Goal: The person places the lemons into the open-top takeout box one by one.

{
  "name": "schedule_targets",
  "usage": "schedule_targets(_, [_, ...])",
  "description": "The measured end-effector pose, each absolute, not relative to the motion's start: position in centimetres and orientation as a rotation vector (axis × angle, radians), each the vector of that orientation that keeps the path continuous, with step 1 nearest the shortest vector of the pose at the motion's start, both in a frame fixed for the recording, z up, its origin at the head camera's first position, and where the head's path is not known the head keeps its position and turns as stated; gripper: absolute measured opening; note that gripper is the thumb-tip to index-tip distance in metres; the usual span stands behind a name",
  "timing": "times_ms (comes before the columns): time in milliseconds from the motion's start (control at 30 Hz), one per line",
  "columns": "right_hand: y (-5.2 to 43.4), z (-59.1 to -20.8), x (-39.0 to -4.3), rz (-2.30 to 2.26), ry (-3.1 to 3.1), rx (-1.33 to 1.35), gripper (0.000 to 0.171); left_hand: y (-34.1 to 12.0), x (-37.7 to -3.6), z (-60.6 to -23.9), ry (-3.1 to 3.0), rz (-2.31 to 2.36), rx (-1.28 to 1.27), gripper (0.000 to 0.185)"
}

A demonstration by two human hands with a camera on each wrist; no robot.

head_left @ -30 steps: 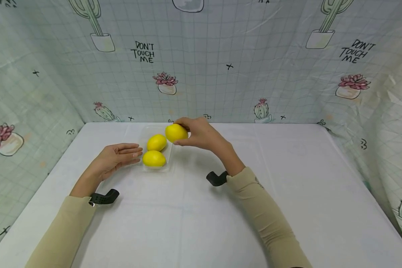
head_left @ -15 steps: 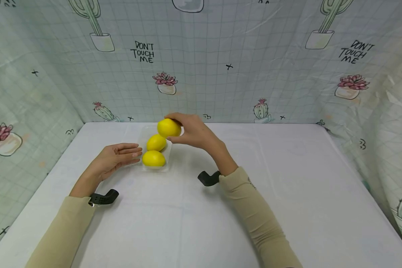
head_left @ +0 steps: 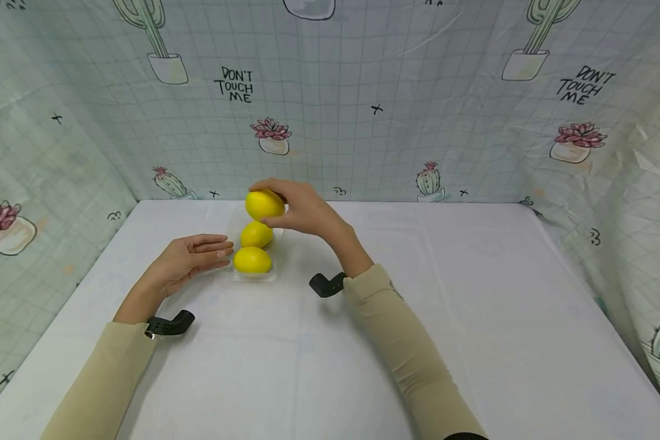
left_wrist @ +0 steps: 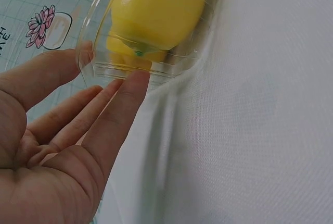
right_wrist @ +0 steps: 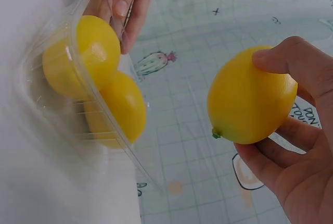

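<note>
Sleeves of beige cloth cover both forearms, each with a black wrist mount, over the white table (head_left: 473,305). Nearest, the left hand (head_left: 189,260) lies palm up with fingers straight and relaxed, its fingertips (left_wrist: 136,81) touching the near left wall of the clear plastic tray (head_left: 277,264). Two lemons sit in the tray: the near lemon (head_left: 252,260) and, just behind and touching it, the middle lemon (head_left: 256,234). Farther back, the right hand (head_left: 299,208) grips a third lemon (head_left: 264,204), fingers and thumb curled round it, held above the far end of the tray and clear of the middle lemon. Beyond the table stands the cactus-print backdrop (head_left: 374,110)
</note>
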State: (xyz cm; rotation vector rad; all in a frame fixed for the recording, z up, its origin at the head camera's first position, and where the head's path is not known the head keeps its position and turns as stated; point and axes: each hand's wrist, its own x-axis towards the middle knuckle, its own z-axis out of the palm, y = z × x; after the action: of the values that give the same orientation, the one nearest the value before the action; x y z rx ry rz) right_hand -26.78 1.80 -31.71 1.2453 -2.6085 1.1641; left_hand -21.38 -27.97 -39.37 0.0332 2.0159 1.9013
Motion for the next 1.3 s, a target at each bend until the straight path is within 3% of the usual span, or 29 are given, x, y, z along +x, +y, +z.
schedule_targets(333, [-0.2,-31.4,-28.4,1.182,-2.683,1.231,0.05,-28.0,-21.6,-39.3,2.05,1.848,0.023,0.074])
schedule_targets(733, [-3.5,-30.1,-30.2,0.847,-2.844,1.568,0.051,-28.2,-21.7,-39.4,2.039,1.855,0.041,0.072])
schedule_targets(1100, [-6.0,-32.6,-29.8,0.482,-2.997,1.645,0.04,-27.8,-21.4,-39.0,2.019,1.891,0.057,0.066])
schedule_targets(1300, [-5.9,-33.4,-29.9,0.495,-3.017,1.61,0.035,-27.7,-21.3,-38.9,2.015,1.902,0.033,0.068])
